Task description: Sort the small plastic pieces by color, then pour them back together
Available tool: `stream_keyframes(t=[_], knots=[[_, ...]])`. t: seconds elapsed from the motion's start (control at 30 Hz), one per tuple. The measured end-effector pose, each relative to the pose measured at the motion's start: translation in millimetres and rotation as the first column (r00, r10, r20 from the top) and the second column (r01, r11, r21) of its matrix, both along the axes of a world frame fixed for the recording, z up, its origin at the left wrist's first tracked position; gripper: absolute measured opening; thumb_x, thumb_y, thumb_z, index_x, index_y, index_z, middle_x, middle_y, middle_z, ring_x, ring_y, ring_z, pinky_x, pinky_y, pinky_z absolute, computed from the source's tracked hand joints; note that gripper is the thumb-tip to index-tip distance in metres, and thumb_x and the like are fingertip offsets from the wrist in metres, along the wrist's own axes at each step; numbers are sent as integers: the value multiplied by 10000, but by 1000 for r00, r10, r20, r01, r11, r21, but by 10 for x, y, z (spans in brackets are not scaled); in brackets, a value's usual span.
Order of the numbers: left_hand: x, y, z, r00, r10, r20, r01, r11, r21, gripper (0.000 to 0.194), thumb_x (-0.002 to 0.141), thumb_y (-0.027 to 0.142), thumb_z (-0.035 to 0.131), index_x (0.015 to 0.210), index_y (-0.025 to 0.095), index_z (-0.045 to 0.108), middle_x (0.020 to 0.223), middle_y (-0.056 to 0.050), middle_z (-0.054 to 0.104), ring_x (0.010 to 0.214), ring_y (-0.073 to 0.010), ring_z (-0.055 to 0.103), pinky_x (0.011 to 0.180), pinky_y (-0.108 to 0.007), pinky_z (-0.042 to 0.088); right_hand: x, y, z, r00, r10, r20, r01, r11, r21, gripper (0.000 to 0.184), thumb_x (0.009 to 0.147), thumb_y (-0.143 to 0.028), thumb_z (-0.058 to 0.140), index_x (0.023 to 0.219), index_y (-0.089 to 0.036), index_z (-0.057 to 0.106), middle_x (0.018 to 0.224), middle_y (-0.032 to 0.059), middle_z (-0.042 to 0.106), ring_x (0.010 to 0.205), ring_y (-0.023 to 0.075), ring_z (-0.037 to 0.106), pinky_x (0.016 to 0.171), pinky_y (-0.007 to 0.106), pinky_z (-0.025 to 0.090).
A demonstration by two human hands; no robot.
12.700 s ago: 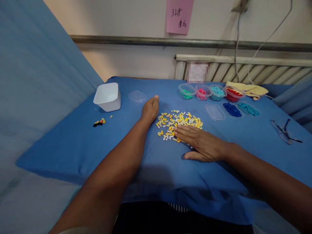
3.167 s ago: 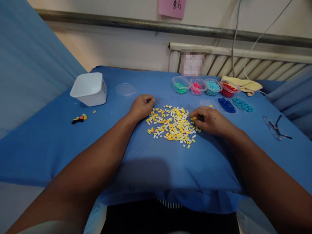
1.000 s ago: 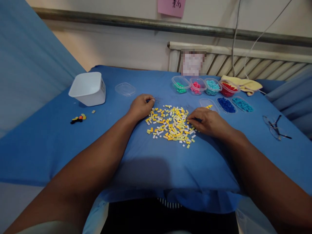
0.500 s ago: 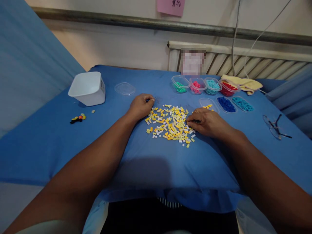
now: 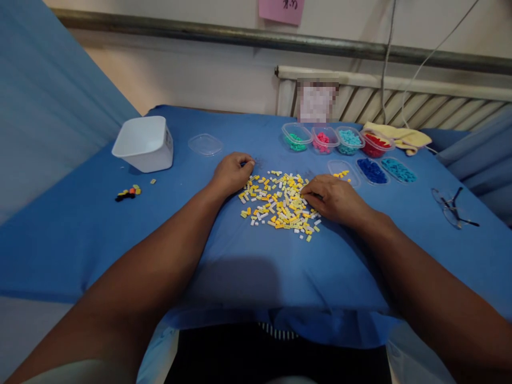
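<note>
A loose pile of small yellow, orange and white toy bricks [image 5: 282, 208] is spread on the blue cloth in front of me. My left hand [image 5: 232, 173] rests at the pile's back left edge, its fingers curled and the thumb against them; whether anything is inside does not show. On the other side, my right hand [image 5: 335, 197] reaches into the right part of the pile. Its thumb and fingertips are together among the bricks, and what they pinch is too small to make out. Just behind it, a clear lid [image 5: 353, 173] holds a few orange-yellow bricks.
Clear tubs of green [image 5: 296, 141], pink [image 5: 323, 141], light blue [image 5: 349, 141] and red bricks [image 5: 376, 144] line the back. Dark blue [image 5: 372, 171] and teal bricks [image 5: 399, 170] lie nearer. Glasses [image 5: 454, 208] are right; a white bin [image 5: 144, 146] and another lid [image 5: 205, 145] left.
My right hand has shifted slightly left, further over the pile, and its fingertips have drawn closer together. The left hand stays at the same spot.
</note>
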State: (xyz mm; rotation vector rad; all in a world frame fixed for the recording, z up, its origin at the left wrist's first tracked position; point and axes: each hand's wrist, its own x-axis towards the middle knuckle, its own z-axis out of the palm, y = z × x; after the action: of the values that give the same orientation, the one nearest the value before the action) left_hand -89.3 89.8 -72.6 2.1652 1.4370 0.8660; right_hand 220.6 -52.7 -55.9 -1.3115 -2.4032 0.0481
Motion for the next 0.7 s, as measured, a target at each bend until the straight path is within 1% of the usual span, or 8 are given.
stream_keyframes(t=[0.1,0.2,0.27,0.33,0.47,0.53,0.6,0.7], knots=[[-4,2,-4,1000,-5,-1,5,1000,3,241,1007,317,624,1043,223,843,1269,-83,827,1209,-286,747,1162,-423,549,12,8,-15,1000,-6,5,6,1000,3,236,1102,-252,610,1122,-227,843,1130,115,846,1048,297,762,965,432,576],[-5,0,-3,1000,-1,-2,1,1000,6,250,1007,323,624,1049,218,847,1276,-93,826,1218,-294,747,1171,-432,545,27,20,-31,1000,17,5,-17,1000,8,248,1068,-194,612,1136,-234,847,1146,113,842,1063,295,760,966,426,576],[-1,-4,5,1000,5,-10,-5,1000,2,257,1008,328,622,1057,217,849,1269,-92,828,1209,-297,748,1166,-435,548,22,32,-28,999,38,27,-38,999,3,257,1056,-183,617,1143,-241,852,1146,114,840,1074,299,755,962,424,572],[5,-11,18,1000,13,-22,-13,1000,-9,261,1007,327,618,1062,220,850,1261,-85,831,1199,-293,750,1157,-430,555,4,41,-7,998,34,57,-34,999,-4,249,1054,-190,625,1137,-246,853,1140,114,838,1071,300,748,943,417,564],[7,-16,33,999,8,-31,-9,1000,-16,262,1004,321,611,1056,229,850,1254,-73,834,1191,-289,751,1159,-420,558,-42,26,69,991,-15,132,17,1000,-18,204,1044,-198,629,1031,-242,828,1032,97,821,972,281,726,838,380,525],[2,-9,22,1000,3,-28,-3,1000,-9,258,1003,324,611,1042,229,847,1258,-76,831,1201,-294,749,1161,-427,556,-55,6,100,987,-18,159,22,999,-26,192,1036,-194,628,985,-239,808,977,89,806,929,273,710,808,374,502],[-3,3,6,1000,-2,-20,2,1000,0,258,1003,327,610,1034,225,846,1261,-85,826,1206,-298,748,1162,-433,553,-62,-7,119,986,-11,166,15,1000,-27,190,1037,-192,624,980,-234,800,962,89,802,922,273,702,814,377,492],[-5,14,-10,1000,-8,-7,8,1000,8,253,1003,333,618,1031,220,843,1261,-93,823,1202,-297,747,1164,-431,549,-69,7,133,983,14,185,-11,1000,-16,240,1081,-218,585,1006,-224,812,971,101,799,939,276,701,853,388,486]])
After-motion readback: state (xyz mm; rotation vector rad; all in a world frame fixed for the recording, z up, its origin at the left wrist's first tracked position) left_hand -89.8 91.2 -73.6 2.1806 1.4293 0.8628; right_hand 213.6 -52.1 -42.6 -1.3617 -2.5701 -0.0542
